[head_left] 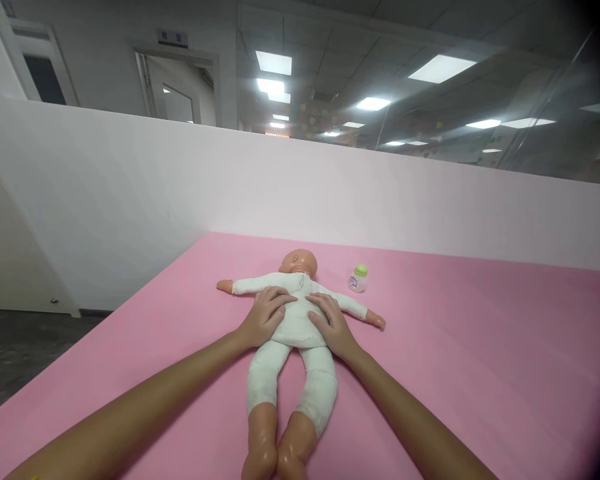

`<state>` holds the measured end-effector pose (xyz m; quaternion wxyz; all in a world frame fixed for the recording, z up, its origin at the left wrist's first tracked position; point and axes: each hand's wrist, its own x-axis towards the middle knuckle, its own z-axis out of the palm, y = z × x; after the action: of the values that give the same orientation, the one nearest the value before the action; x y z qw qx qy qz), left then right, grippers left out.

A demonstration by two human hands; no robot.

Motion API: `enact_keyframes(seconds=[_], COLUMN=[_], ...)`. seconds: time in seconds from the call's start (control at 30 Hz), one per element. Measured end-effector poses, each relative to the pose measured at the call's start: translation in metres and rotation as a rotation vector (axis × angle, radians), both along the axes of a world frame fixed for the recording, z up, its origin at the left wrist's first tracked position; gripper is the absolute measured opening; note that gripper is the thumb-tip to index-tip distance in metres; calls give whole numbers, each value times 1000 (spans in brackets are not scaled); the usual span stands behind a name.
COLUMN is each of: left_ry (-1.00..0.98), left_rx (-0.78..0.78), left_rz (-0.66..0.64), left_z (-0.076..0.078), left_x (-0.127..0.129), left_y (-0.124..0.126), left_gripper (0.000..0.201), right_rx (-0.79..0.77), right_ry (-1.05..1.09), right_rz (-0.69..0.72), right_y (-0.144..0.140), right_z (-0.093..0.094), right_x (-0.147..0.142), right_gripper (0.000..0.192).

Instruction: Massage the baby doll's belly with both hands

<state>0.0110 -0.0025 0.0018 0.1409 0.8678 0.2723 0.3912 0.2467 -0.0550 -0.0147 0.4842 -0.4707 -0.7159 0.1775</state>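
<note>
Small bottle (358, 278) near doll's (290, 320) head

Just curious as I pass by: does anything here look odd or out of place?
Nothing stands out. The doll lies flat on the pink mat, both hands on it; the bottle stands upright.

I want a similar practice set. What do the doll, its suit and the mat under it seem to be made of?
Doll: likely smooth vinyl or plastic; its feet shine. Suit: white, matte, seemingly soft cloth that wrinkles at the legs. Mat: pink, matte, possibly foam or fabric; unclear which.
</note>
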Motion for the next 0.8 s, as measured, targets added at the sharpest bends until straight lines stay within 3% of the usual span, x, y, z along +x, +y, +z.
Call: enact_keyframes(seconds=[0.8], left_ry=[5], left_rx=[7], left_rz=[1], left_z=[1], left_x=[1], left_y=[0], left_gripper=[37], right_rx=[13], right_ry=[-6], right_rz=[-4], right_y=[-1], right_z=[1], right_x=[0], right_gripper=[34])
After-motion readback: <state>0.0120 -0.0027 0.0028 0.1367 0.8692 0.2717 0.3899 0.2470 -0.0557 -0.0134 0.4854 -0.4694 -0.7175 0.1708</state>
